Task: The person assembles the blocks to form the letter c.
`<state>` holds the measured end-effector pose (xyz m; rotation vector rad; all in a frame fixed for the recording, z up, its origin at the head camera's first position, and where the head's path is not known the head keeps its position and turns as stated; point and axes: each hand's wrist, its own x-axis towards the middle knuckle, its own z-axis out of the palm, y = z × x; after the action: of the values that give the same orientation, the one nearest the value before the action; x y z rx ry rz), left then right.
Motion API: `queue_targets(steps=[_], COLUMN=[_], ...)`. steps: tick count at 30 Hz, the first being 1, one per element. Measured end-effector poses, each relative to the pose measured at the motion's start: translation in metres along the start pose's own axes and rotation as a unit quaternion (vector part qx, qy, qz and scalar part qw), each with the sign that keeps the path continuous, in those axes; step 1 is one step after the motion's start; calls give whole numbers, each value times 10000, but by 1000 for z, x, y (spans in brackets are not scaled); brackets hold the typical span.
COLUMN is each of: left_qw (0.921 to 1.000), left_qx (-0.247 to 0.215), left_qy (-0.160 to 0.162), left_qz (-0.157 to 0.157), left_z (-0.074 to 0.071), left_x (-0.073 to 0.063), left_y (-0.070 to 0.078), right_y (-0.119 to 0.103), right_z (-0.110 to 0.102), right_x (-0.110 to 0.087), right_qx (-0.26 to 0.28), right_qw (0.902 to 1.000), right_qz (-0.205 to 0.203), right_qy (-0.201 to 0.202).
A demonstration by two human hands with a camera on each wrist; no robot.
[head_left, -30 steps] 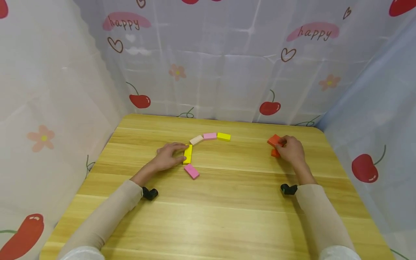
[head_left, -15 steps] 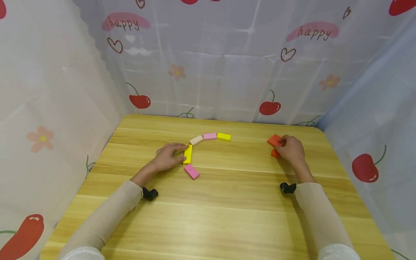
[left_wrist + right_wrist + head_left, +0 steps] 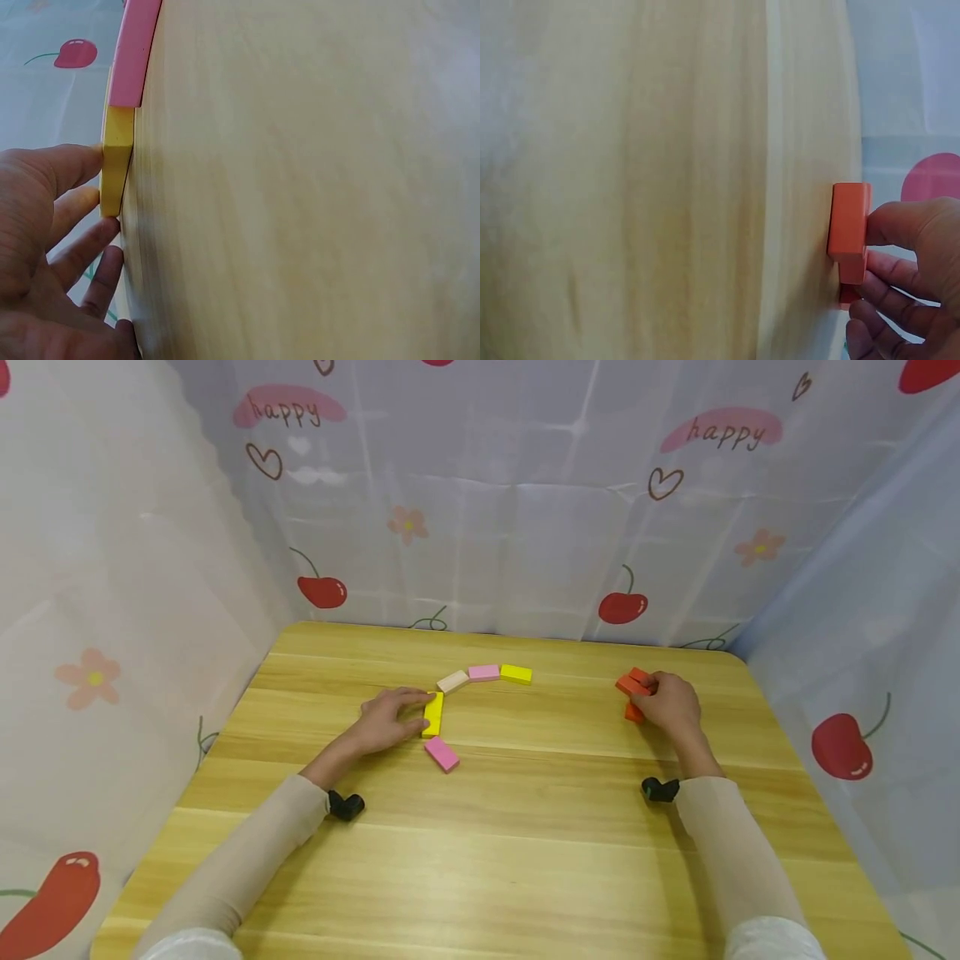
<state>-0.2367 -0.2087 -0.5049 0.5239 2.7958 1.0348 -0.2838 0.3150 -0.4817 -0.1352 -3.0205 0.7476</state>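
Observation:
In the head view, my left hand (image 3: 388,720) lies beside a yellow block (image 3: 432,715), its thumb and forefinger touching it. The left wrist view shows two fingertips against this yellow block (image 3: 116,165), the other fingers spread. One end of a pink block (image 3: 442,754) meets its near end. Far to the right, my right hand (image 3: 673,700) pinches an orange block (image 3: 632,685) between thumb and fingers. Other orange pieces sit close around it, one of them an orange block (image 3: 634,712) on the near side. The fingers partly hide this group.
A cream block (image 3: 453,682), a second pink block (image 3: 483,672) and another yellow block (image 3: 516,674) continue the curved row on the wooden table (image 3: 480,843). White printed curtains (image 3: 517,552) enclose the table's back and sides.
Beside my right hand, the orange blocks have shifted slightly against each other, and a gap line between them shows more. My right forearm has drifted slightly left. The left hand stays put.

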Motion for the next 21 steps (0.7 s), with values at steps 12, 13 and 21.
queue_targets(steps=[12,13,21], left_qw=[10000,10000,10000], left_qx=[-41,-38,-17], left_qy=[-33,-33,-24], left_qz=[25,22,22], left_z=[0,0,-1], left_x=[0,0,0], left_y=[1,1,2], right_y=[-4,-4,-2], right_z=[-2,-3,-8], right_x=[-2,-2,-2], right_qx=[-483,-474,-233], right_qw=[9987,9987,9997], right_qz=[-183,-182,-57], right_qy=[35,17,-34])
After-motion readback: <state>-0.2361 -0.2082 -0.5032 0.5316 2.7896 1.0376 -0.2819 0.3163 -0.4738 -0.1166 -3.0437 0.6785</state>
